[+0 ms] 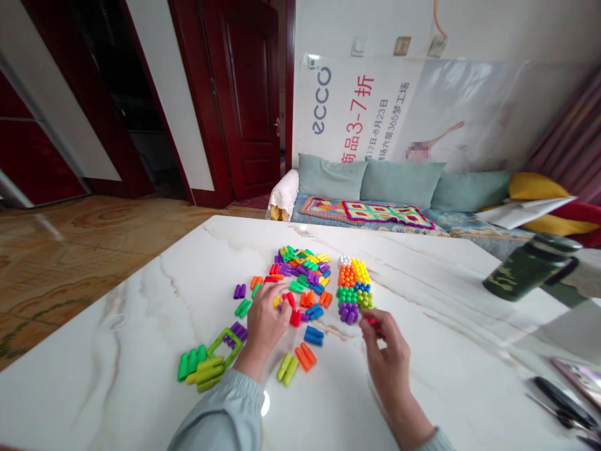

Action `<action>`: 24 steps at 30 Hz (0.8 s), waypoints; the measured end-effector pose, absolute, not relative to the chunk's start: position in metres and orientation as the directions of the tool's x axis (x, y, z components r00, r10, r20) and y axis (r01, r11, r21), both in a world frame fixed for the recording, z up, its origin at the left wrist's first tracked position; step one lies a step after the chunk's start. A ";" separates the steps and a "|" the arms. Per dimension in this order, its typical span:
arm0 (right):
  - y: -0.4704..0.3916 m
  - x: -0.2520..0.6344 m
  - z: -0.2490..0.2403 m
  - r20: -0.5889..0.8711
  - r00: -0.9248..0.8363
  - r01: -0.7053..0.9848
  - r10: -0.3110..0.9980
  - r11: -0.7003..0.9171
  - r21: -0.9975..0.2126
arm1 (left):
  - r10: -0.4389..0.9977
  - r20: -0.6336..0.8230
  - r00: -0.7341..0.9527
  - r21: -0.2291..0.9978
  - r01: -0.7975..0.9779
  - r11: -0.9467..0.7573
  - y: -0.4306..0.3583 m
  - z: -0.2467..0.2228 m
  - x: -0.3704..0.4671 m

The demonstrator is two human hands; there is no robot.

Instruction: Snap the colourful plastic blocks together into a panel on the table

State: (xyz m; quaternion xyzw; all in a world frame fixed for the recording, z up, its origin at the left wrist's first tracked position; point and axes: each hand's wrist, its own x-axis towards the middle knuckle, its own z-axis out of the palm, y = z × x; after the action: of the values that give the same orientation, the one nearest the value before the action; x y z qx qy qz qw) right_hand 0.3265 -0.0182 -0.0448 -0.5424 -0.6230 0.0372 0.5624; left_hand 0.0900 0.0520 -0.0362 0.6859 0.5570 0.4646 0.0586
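My left hand (265,319) reaches over a loose pile of colourful plastic toy pieces shaped like joined tubes. Its fingers are curved and apart, close to a red piece (295,317); the fingertips partly cover the pieces below. My right hand (389,347) pinches a small red toy piece (370,320), mostly hidden by the fingers. That piece is at the near right corner of a block of pieces sorted by colour, beside a purple group (348,312) and a yellow-green group (364,300). Orange (347,275) and yellow (360,270) groups sit farther back.
Left of my forearm lie a green frame (217,346) and several green pieces (191,363). A dark green camouflage mug (528,268) stands at the right on the white marble-patterned table (154,313). Scissors (563,401) and a phone (580,382) lie near the right edge. Behind is a sofa.
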 end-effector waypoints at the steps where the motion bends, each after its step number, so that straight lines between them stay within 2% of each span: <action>1: -0.020 0.313 -0.043 0.663 0.115 0.603 0.740 0.478 -0.639 | 0.795 0.595 -0.116 0.585 0.741 -0.330 0.054 -0.037 0.089; 3: -0.022 0.288 -0.043 0.630 -0.095 0.540 0.770 0.572 -0.618 | 0.784 0.593 -0.185 0.569 0.785 -0.245 0.061 -0.038 0.087; 5: -0.021 0.273 -0.044 0.585 -0.226 0.504 0.779 0.607 -0.614 | 0.815 0.547 -0.190 0.532 0.831 -0.163 0.070 -0.037 0.085; 10: -0.016 0.273 -0.049 0.529 -0.216 0.484 0.821 0.561 -0.672 | 0.958 0.277 -0.079 0.340 0.940 -0.021 0.099 -0.023 0.078; 13: -0.016 0.277 -0.050 0.511 -0.216 0.476 0.832 0.547 -0.689 | 0.985 0.173 -0.023 0.315 0.948 -0.033 0.112 -0.021 0.076; 19: -0.016 0.276 -0.049 0.516 -0.210 0.499 0.830 0.545 -0.673 | 0.979 0.201 -0.021 0.352 0.935 -0.053 0.115 -0.019 0.081; 22: -0.016 0.277 -0.051 0.516 -0.198 0.502 0.833 0.539 -0.677 | 0.968 0.250 -0.011 0.398 0.913 -0.092 0.101 -0.010 0.085; 24: -0.016 0.278 -0.054 0.505 -0.175 0.498 0.845 0.519 -0.695 | 0.959 0.282 0.011 0.475 0.867 -0.150 0.083 -0.005 0.092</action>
State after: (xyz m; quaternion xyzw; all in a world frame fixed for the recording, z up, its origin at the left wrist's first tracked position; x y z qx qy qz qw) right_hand 0.2784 -0.0160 -0.0535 -0.4523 -0.7424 0.1901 0.4562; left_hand 0.0920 0.0827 -0.0050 0.7061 0.6467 0.2763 0.0833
